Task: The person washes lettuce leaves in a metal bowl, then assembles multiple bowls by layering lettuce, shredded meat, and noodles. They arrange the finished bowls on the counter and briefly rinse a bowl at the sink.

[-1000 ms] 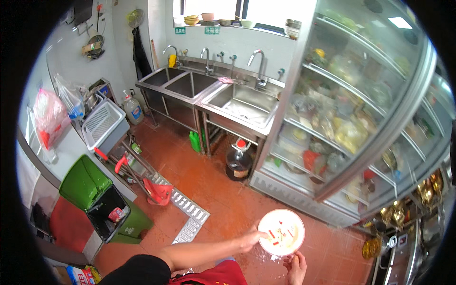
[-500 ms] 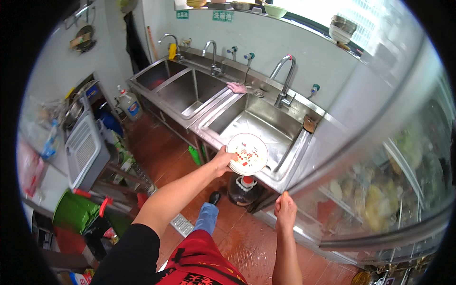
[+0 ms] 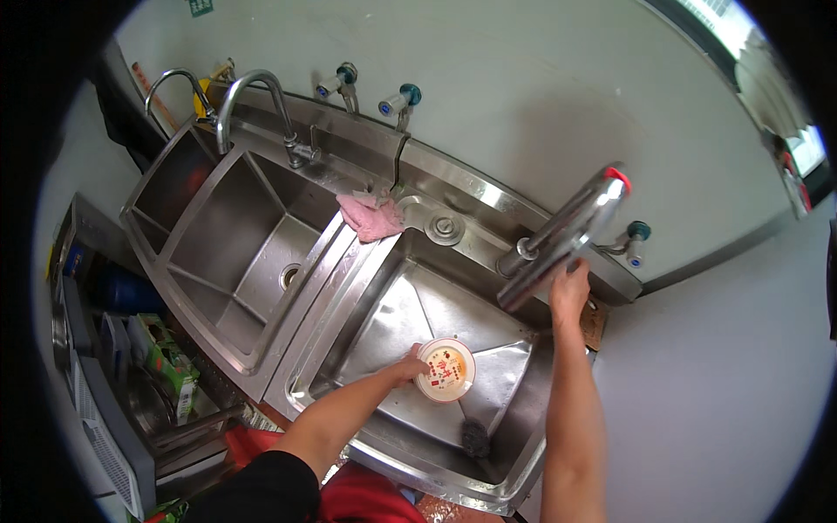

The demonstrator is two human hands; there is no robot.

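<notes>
My left hand [image 3: 408,366] grips the left rim of a small white plate [image 3: 446,370] with red print and a yellowish-orange patch near its edge. The plate is over the right steel sink basin [image 3: 401,301]. At the right of the tall chrome faucet [image 3: 567,240], my right hand [image 3: 569,292] has its fingers closed at the lever, which they mostly hide. A dark scouring ball [image 3: 475,436] lies in the basin, near its front side. No water stream shows under the spout.
A crumpled pink cloth [image 3: 370,216] lies on the ledge between the basins, beside a round drain strainer [image 3: 445,228]. Further left are another basin [image 3: 231,240] and a second faucet [image 3: 261,113]. Wall valves [image 3: 401,100] stick out behind. A grey rack [image 3: 105,436] stands at the lower left.
I am closer to the sink. My left hand has carried the plate from the front edge to over the basin. My right hand has left the glass door's edge and reached the faucet lever.
</notes>
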